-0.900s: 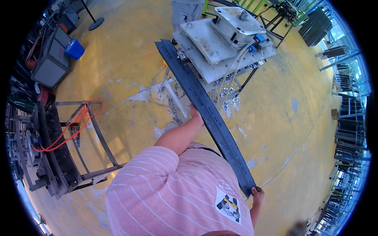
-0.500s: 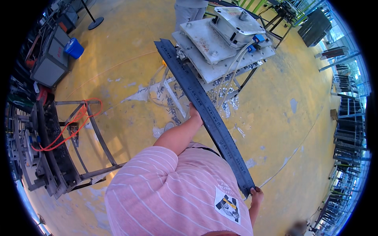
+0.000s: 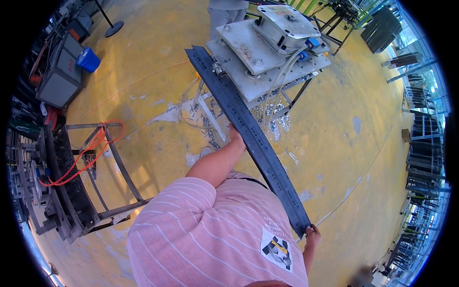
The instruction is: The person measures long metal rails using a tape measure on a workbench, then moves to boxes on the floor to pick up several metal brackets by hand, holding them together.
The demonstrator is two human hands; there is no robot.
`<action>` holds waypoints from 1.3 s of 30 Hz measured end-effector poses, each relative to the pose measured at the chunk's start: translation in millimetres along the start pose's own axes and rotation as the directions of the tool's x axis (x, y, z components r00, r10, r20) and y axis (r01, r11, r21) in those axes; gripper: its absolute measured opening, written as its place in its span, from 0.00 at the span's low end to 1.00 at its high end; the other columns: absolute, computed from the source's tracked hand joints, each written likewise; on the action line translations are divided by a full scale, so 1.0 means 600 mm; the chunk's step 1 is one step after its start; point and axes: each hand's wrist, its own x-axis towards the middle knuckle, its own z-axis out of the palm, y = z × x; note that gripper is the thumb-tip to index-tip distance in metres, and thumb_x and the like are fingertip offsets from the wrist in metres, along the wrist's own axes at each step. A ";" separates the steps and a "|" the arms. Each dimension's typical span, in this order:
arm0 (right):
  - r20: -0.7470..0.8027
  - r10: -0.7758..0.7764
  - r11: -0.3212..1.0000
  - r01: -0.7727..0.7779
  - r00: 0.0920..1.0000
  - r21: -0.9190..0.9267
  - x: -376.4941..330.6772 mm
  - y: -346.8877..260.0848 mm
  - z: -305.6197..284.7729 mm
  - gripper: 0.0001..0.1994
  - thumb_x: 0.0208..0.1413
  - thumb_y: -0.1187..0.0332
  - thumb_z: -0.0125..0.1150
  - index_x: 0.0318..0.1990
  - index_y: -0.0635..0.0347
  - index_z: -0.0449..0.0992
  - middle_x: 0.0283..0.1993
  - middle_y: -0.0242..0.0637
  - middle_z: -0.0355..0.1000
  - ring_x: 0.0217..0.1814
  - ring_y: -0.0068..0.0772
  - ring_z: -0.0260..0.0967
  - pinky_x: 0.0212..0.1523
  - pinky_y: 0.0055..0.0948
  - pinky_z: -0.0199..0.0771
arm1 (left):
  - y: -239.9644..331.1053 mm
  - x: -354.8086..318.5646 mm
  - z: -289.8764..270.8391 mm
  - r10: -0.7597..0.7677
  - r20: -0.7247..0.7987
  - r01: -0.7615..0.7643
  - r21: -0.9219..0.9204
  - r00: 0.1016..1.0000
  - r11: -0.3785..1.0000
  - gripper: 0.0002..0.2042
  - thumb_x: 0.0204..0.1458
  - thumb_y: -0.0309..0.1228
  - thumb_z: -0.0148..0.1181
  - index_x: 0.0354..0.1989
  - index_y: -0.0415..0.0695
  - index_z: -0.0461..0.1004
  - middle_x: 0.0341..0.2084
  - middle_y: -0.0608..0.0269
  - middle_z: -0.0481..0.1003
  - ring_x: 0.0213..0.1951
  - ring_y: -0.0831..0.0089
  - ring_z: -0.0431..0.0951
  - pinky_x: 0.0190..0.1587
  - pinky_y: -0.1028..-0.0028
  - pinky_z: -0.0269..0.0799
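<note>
A long dark blue-grey metal profile [image 3: 260,150] runs slantwise from the far middle to the near right, in front of my body. Around its left edge, near the middle, my left hand [image 3: 235,136] is closed; its fingers are partly hidden beneath. My right hand [image 3: 312,234] grips the near end. The far part lies along the left side of a machine with stacked metal plates [image 3: 248,50], and the far tip sticks out past it. On top of the plates sits a square metal cylinder [image 3: 287,28] with blue fittings [image 3: 312,43] and pale hoses.
Metal scraps [image 3: 275,119] litter the yellow floor under the machine. At left stands a dark metal frame [image 3: 126,172] with an orange hose [image 3: 71,167]. A blue bin [image 3: 89,60] is farther back. Another person [image 3: 227,16] stands behind the machine. Racks of dark profiles [image 3: 424,158] line the right.
The stub on top of the machine's cylinder appears lower than before. My hands keep their hold on the metal profile, which has barely shifted.
</note>
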 end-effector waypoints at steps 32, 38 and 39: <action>-0.096 -0.188 0.976 0.175 0.977 -0.126 -0.077 -0.199 0.357 0.18 0.57 0.74 0.61 0.55 0.68 0.76 0.52 0.48 0.78 0.55 0.38 0.77 0.57 0.33 0.73 | 0.375 0.200 0.203 -0.041 0.255 -0.042 0.314 0.966 0.949 0.29 0.63 0.54 0.32 0.60 0.47 0.68 0.57 0.55 0.71 0.59 0.52 0.70 0.63 0.53 0.65; -0.176 -0.205 0.978 0.194 0.963 -0.076 -0.118 -0.388 0.531 0.15 0.59 0.70 0.60 0.53 0.62 0.79 0.48 0.44 0.80 0.52 0.34 0.78 0.54 0.31 0.73 | 0.576 0.368 0.275 -0.253 0.469 0.055 0.395 0.846 0.917 0.32 0.61 0.57 0.33 0.61 0.48 0.69 0.61 0.56 0.70 0.60 0.49 0.70 0.63 0.47 0.64; -0.190 -0.217 0.973 0.194 0.958 -0.128 -0.124 -0.435 0.555 0.15 0.59 0.70 0.61 0.53 0.61 0.79 0.48 0.43 0.80 0.52 0.33 0.78 0.54 0.30 0.73 | 0.603 0.395 0.295 -0.296 0.482 0.090 0.405 0.825 0.910 0.32 0.61 0.58 0.32 0.61 0.48 0.69 0.62 0.57 0.70 0.61 0.50 0.70 0.63 0.48 0.64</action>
